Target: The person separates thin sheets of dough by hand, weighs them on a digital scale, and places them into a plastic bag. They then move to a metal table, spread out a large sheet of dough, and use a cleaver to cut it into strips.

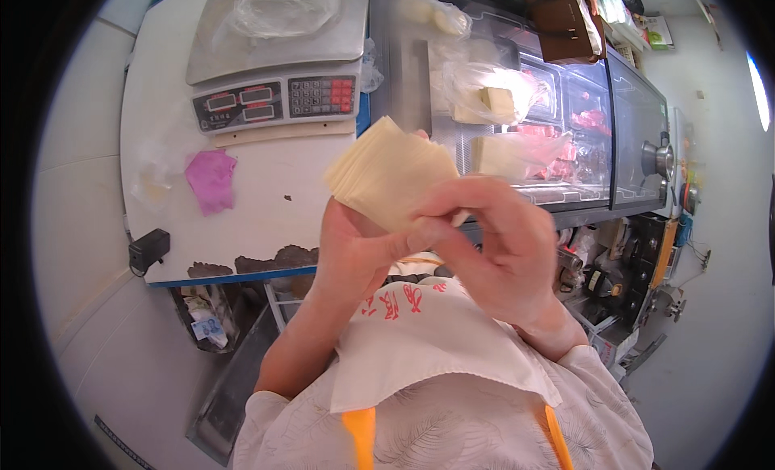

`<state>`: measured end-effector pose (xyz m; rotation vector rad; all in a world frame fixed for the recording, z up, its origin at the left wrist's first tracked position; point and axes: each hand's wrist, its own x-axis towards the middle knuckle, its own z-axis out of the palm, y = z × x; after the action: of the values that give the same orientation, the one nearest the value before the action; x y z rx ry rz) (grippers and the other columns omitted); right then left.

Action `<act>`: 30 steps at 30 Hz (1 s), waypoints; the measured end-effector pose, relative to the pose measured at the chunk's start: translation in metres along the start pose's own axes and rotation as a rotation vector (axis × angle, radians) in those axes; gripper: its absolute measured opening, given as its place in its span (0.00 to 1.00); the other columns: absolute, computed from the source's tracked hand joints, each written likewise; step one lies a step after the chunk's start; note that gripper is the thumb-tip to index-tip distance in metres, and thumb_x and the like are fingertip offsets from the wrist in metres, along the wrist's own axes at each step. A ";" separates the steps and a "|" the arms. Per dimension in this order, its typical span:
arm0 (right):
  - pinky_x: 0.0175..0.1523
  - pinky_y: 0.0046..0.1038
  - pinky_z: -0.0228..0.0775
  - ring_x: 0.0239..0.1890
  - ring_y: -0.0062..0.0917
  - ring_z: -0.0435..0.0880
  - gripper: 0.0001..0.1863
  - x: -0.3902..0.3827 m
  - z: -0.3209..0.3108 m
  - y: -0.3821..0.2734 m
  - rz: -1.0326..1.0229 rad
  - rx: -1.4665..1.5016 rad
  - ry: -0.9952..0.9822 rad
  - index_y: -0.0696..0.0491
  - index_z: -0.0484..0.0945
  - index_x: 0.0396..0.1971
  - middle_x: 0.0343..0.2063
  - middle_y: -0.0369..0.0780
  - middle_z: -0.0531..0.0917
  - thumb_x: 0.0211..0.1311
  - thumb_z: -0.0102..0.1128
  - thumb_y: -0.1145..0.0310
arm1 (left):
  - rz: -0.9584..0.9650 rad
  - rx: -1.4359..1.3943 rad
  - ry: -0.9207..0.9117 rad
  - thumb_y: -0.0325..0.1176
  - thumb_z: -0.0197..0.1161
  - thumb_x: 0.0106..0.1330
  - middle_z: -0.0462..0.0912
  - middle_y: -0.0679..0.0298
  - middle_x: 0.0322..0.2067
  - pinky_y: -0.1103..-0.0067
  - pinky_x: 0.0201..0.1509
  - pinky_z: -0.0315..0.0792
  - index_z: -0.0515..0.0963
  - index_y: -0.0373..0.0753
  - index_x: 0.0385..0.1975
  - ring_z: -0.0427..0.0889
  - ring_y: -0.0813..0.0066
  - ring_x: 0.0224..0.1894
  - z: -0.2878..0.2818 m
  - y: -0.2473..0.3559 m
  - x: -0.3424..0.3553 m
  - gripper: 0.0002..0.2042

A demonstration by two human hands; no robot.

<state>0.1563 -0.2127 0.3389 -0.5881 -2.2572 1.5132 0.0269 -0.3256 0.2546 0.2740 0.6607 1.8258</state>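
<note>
A thick stack of thin, pale yellow square sheets, like dough wrappers (395,167), is up in front of my chest, over the counter's edge. My left hand (355,240) grips the stack from below, with the thumb across its near corner. At that same corner my right hand (492,236) is closed in a pinch, thumb and forefinger pressed together on the sheets' edge. Whether a single sheet is lifted there, I cannot make out. The left fingers are mostly hidden behind the stack.
A weighing scale (278,98) with a plastic bag on its pan stands on the white counter (274,187). Near it lie a pink cloth (211,182) and a black adapter (150,250). Rightward is a glass display case (638,139) with bagged pale blocks and pink meat; a brown bag (561,22) sits beyond.
</note>
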 end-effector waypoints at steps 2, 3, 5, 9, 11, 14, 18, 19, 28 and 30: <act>0.52 0.27 0.78 0.47 0.28 0.87 0.22 0.002 -0.005 0.005 -0.055 -0.184 0.216 0.59 0.79 0.54 0.47 0.41 0.85 0.62 0.76 0.76 | -0.016 -0.121 0.116 0.21 0.77 0.58 0.65 0.46 0.76 0.51 0.79 0.67 0.58 0.35 0.79 0.65 0.48 0.79 0.000 -0.002 -0.001 0.47; 0.54 0.29 0.78 0.50 0.29 0.86 0.23 0.003 -0.010 0.010 -0.079 -0.283 0.332 0.59 0.79 0.55 0.49 0.42 0.85 0.61 0.77 0.75 | -0.007 -0.132 0.110 0.21 0.77 0.58 0.68 0.47 0.74 0.54 0.78 0.68 0.59 0.35 0.78 0.68 0.51 0.76 0.000 -0.002 -0.001 0.46; 0.62 0.35 0.74 0.61 0.35 0.80 0.30 0.004 -0.010 0.024 -0.042 -0.066 0.220 0.58 0.72 0.66 0.61 0.46 0.79 0.67 0.72 0.71 | 0.008 -0.153 0.096 0.20 0.76 0.59 0.73 0.50 0.71 0.60 0.76 0.71 0.61 0.34 0.76 0.75 0.57 0.72 0.001 0.001 -0.003 0.43; 0.69 0.38 0.69 0.68 0.39 0.75 0.31 -0.009 0.001 0.040 0.170 0.218 0.007 0.61 0.63 0.72 0.68 0.50 0.72 0.78 0.59 0.63 | -0.139 -0.013 0.063 0.19 0.73 0.62 0.78 0.53 0.65 0.64 0.72 0.74 0.66 0.34 0.73 0.78 0.62 0.69 0.004 -0.008 0.003 0.37; 0.70 0.37 0.68 0.67 0.39 0.75 0.32 -0.003 -0.007 0.052 0.209 -0.017 -0.042 0.61 0.62 0.73 0.67 0.50 0.75 0.79 0.58 0.60 | -0.243 0.003 0.165 0.19 0.71 0.65 0.79 0.54 0.64 0.65 0.71 0.75 0.67 0.33 0.71 0.79 0.62 0.68 0.003 -0.015 0.004 0.34; 0.67 0.33 0.71 0.64 0.35 0.79 0.33 -0.010 -0.010 0.091 0.466 0.134 0.015 0.61 0.62 0.73 0.62 0.50 0.79 0.80 0.57 0.55 | -0.396 0.054 0.209 0.19 0.67 0.68 0.80 0.56 0.63 0.66 0.70 0.75 0.68 0.33 0.70 0.80 0.63 0.66 0.002 -0.037 0.014 0.29; 0.60 0.30 0.76 0.57 0.27 0.83 0.35 -0.043 -0.024 0.144 0.794 0.699 0.242 0.59 0.64 0.72 0.57 0.50 0.83 0.79 0.60 0.50 | -0.551 0.145 0.270 0.20 0.64 0.71 0.79 0.57 0.62 0.69 0.69 0.76 0.69 0.33 0.69 0.80 0.64 0.65 0.005 -0.082 0.048 0.26; 0.59 0.30 0.76 0.56 0.27 0.83 0.35 -0.051 -0.030 0.158 0.783 0.703 0.285 0.58 0.63 0.73 0.56 0.49 0.83 0.79 0.60 0.51 | -0.568 0.188 0.257 0.20 0.65 0.71 0.79 0.57 0.62 0.69 0.69 0.76 0.69 0.33 0.68 0.80 0.65 0.65 0.006 -0.096 0.058 0.26; 0.59 0.29 0.76 0.53 0.25 0.84 0.31 -0.066 -0.110 0.292 0.655 0.405 0.614 0.56 0.61 0.75 0.53 0.44 0.85 0.80 0.59 0.61 | -0.658 0.543 0.067 0.29 0.66 0.75 0.80 0.61 0.62 0.70 0.67 0.76 0.69 0.36 0.69 0.80 0.70 0.65 0.000 -0.244 0.170 0.24; 0.59 0.31 0.76 0.54 0.28 0.84 0.31 -0.066 -0.125 0.308 0.701 0.316 0.673 0.57 0.61 0.75 0.55 0.46 0.85 0.80 0.59 0.61 | -0.663 0.682 0.023 0.31 0.67 0.75 0.81 0.59 0.60 0.69 0.66 0.77 0.69 0.35 0.69 0.81 0.69 0.63 -0.005 -0.277 0.188 0.25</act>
<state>0.3191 -0.0448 0.0941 -1.6061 -1.3188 1.5691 0.1783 -0.0912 0.0696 0.4189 1.2158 0.9337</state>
